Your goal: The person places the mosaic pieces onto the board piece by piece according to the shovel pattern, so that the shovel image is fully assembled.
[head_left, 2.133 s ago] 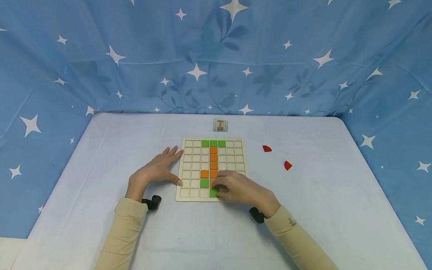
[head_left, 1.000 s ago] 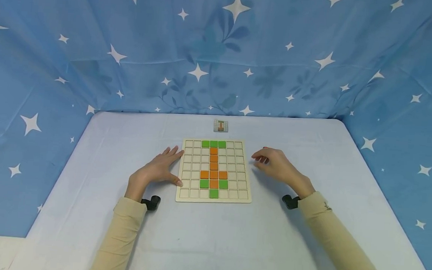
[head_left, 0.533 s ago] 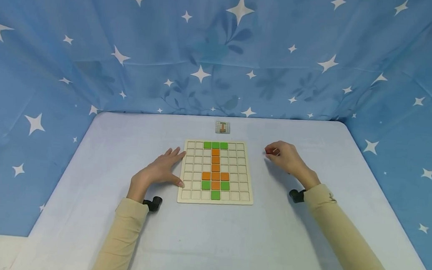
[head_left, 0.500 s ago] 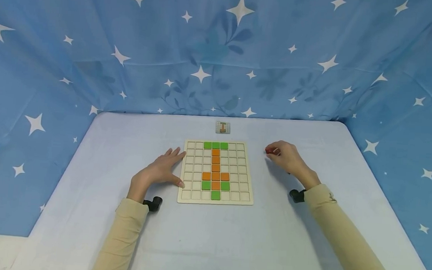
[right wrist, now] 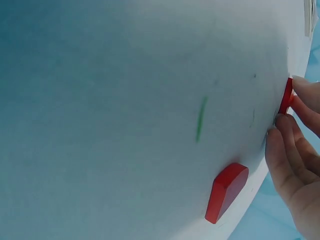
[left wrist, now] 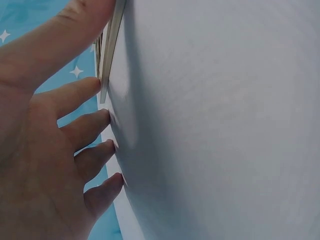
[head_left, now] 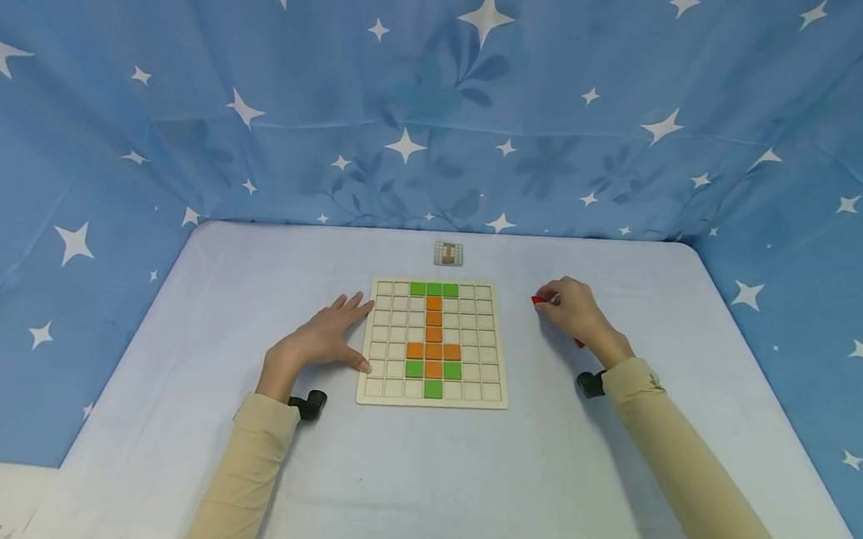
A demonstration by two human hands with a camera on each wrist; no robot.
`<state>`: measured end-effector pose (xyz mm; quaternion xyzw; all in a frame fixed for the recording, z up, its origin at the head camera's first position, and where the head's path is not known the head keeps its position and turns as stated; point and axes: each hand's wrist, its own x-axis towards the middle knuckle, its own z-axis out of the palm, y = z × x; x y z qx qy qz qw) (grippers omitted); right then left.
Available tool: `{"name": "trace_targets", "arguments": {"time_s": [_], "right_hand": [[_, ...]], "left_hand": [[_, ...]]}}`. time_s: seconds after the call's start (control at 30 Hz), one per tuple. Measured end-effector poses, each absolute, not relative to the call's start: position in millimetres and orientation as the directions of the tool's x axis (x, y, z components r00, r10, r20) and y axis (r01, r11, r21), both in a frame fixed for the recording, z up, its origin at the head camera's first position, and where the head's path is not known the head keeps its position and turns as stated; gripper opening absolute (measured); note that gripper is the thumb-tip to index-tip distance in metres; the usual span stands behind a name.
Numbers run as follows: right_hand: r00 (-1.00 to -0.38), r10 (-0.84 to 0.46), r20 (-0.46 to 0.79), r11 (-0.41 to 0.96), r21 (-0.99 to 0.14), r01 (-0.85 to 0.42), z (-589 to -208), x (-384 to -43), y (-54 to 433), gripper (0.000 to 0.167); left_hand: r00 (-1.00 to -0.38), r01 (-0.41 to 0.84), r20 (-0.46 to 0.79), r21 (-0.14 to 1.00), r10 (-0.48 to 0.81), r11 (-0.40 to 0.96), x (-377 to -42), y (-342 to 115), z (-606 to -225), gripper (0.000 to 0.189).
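Note:
My left hand (head_left: 324, 335) lies at the left edge of a cream grid board (head_left: 499, 395), fingers spread and straight, thumb and fingertips at the rim. In the left wrist view the board (left wrist: 111, 55) shows edge-on beside the thumb. Green square tiles (head_left: 434, 289) and orange square tiles (head_left: 434, 334) fill a column with short crossbars on the board. Right of it, my right hand (head_left: 577, 307) pinches a red quarter-circle piece (right wrist: 285, 96) between thumb and fingertips, close over the table. A second red quarter-circle piece (right wrist: 227, 190) lies on the cloth, mostly hidden under the right wrist in the head view.
A small pattern card (head_left: 448, 254) lies behind the board, showing a similar orange figure on a grid. White cloth (head_left: 416, 486) covers the table. A blue star-print curtain (head_left: 299, 127) rises along the back and sides. Each wrist wears a black camera (head_left: 590, 385).
My right hand has left the board's lower middle, uncovering tiles there, and moved right to grip the red quarter-circle piece, now tilted in its fingers. The left hand stays at the board's edge.

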<state>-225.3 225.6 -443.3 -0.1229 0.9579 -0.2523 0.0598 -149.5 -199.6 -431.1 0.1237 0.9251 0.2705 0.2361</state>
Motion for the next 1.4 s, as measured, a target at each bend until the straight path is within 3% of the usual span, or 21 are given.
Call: {"name": "trace_targets", "arguments": {"time_s": [0.7, 1.4], "right_hand": [[-0.963, -0.266, -0.031, 0.823, -0.527, -0.211, -448.4, -222.7, 222.3, 0.016], [-0.929, -0.37, 0.02, 0.681, -0.674, -0.286, -439.1, -205.2, 207.4, 0.026]], "left_hand": [[-0.859, 0.106, -0.369, 0.551, 0.356, 0.828, -150.1, -198.2, -430.3, 0.115], [-0.858, 0.114, -0.373, 0.533, 0.353, 0.838, -150.2, -197.4, -431.9, 0.114]]}}
